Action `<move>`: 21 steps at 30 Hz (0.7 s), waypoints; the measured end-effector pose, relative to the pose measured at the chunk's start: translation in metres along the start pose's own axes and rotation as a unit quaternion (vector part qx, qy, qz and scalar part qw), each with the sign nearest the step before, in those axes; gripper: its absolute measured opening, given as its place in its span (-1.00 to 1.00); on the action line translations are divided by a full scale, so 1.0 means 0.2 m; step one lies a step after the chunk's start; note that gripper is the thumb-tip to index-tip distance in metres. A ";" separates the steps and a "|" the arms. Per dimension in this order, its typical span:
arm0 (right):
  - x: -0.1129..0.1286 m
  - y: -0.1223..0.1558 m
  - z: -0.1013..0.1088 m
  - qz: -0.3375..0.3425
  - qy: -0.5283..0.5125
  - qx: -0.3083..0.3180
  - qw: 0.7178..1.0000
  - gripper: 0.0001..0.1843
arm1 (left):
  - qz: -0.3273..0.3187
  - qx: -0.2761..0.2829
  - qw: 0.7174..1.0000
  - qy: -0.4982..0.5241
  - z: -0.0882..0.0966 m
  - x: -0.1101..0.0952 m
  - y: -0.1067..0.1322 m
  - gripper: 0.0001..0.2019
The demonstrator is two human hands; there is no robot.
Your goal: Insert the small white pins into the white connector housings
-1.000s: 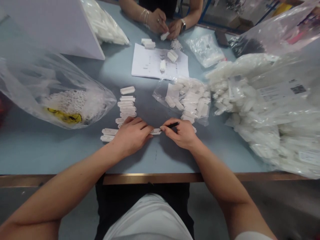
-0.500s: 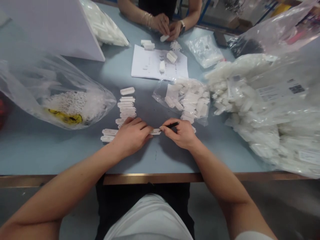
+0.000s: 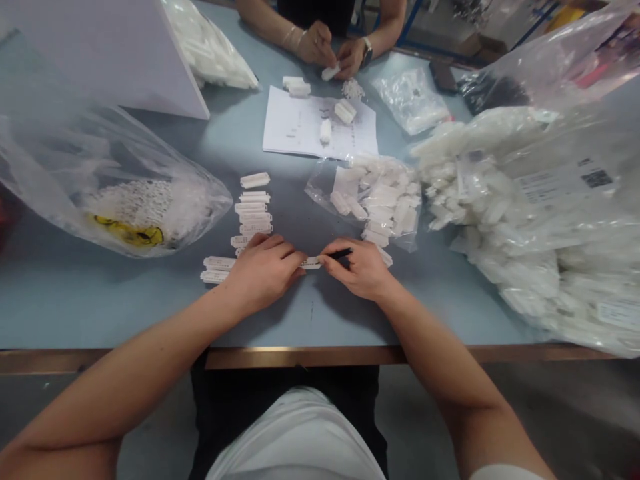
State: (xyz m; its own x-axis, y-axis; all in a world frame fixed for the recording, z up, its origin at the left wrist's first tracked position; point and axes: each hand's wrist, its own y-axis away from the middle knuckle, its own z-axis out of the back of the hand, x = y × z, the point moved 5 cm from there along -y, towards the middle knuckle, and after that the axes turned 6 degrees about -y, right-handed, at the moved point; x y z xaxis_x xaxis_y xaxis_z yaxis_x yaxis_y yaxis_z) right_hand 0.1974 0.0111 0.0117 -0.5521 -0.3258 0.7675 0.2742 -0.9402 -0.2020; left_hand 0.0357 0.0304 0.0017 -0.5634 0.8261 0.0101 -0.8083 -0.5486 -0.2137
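My left hand (image 3: pixel 264 269) lies palm down on the blue-grey table (image 3: pixel 75 300), fingers pressed on a small white plastic strip (image 3: pixel 311 263). My right hand (image 3: pixel 361 267) pinches a thin black pen-like tool (image 3: pixel 341 253) whose tip meets the right end of that strip. A column of several similar white strips (image 3: pixel 254 213) lies just beyond my left hand, and two more strips (image 3: pixel 216 269) lie to its left.
An open clear bag of white parts (image 3: pixel 380 197) sits beyond my right hand. Large bags of white parts (image 3: pixel 540 220) fill the right side; another big bag (image 3: pixel 110 193) lies at left. Across the table another person's hands (image 3: pixel 333 50) handle a white part by a paper sheet (image 3: pixel 305 127).
My right hand has edged slightly left, bringing the black tool closer onto the strip. The other person's hands shifted a little. My left hand stays put.
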 end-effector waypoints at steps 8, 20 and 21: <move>-0.01 0.01 0.00 -0.018 -0.028 -0.015 0.999 -0.82 | 0.001 0.005 1.000 0.003 -0.01 0.00 0.00 -0.79; -0.06 0.02 0.00 -0.105 -0.052 -0.036 0.992 -0.76 | 0.002 0.011 1.000 0.000 0.00 0.00 0.00 -0.78; -0.06 0.02 0.00 -0.107 -0.052 -0.033 0.992 -0.76 | 0.001 0.011 1.000 0.000 0.00 0.00 0.00 -0.78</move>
State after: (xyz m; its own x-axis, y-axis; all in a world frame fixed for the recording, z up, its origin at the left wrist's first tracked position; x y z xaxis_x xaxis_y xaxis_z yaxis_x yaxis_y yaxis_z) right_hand 0.2052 0.0121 0.0012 -0.5072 -0.1090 0.8549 0.1047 -0.9924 -0.0644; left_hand 0.0360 0.0309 0.0020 -0.5646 0.8253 0.0095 -0.8108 -0.5525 -0.1931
